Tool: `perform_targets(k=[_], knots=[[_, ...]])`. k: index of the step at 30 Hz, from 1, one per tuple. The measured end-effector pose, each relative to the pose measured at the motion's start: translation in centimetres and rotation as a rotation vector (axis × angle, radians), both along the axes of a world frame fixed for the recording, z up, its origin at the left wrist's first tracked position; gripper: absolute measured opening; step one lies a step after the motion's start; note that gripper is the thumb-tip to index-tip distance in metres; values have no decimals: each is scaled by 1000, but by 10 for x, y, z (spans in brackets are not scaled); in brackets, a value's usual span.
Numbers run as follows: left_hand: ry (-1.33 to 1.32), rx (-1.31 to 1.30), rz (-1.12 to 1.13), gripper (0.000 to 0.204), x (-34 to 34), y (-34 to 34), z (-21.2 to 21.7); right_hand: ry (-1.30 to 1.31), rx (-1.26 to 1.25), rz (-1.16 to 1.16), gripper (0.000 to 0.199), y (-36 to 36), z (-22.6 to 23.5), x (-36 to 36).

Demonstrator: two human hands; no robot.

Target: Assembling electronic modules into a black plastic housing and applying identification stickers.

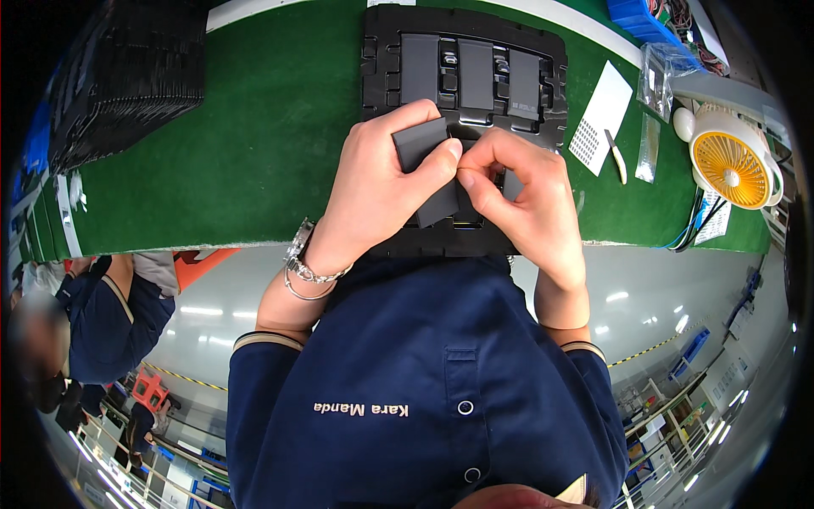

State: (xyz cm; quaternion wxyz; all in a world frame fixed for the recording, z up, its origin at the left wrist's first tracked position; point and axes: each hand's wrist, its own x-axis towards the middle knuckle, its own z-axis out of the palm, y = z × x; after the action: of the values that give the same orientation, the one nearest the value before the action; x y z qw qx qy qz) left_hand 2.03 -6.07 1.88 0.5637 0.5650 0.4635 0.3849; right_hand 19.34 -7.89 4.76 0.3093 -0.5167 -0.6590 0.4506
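Navy shirt [365,348] foremost, the left grip [373,174] holds a flat, matte charcoal block [418,141]; right grip [532,193] unclear.

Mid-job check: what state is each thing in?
Left hand: closed on block
Block: held over tray
Right hand: fingertips pinched; contents unclear
Tray: on table, holding other blocks
Sheet: flat, partly marked
Tool: lying, tip on sheet
Fan: running or not, unclear
Bin: open, holding wires
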Motion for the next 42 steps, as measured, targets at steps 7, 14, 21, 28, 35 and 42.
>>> perform_targets(k=[7, 14, 21, 28, 35, 42], knots=[[8, -27, -27, 18, 1, -1, 4, 38, 18, -19, 7, -1, -6, -2], [-17, 8, 39, 18, 1, 1, 0, 229, -92, -99, 6, -7, -16, -3], [-43, 2, 43, 17, 2, 1, 2, 368, -104, -121, 12, -7, -22, -2], [-75, -5, 42, 16, 4, -1, 3, 315, -92, -137, 12, -9, -18, -4], [-159, -28, -26, 13, 1, -2, 2, 373, -204, -81, 14, -11, -18, -2], [-305, -106, -35, 13, -1, -1, -2, 618, -358, -110, 20, -13, -23, -5]])
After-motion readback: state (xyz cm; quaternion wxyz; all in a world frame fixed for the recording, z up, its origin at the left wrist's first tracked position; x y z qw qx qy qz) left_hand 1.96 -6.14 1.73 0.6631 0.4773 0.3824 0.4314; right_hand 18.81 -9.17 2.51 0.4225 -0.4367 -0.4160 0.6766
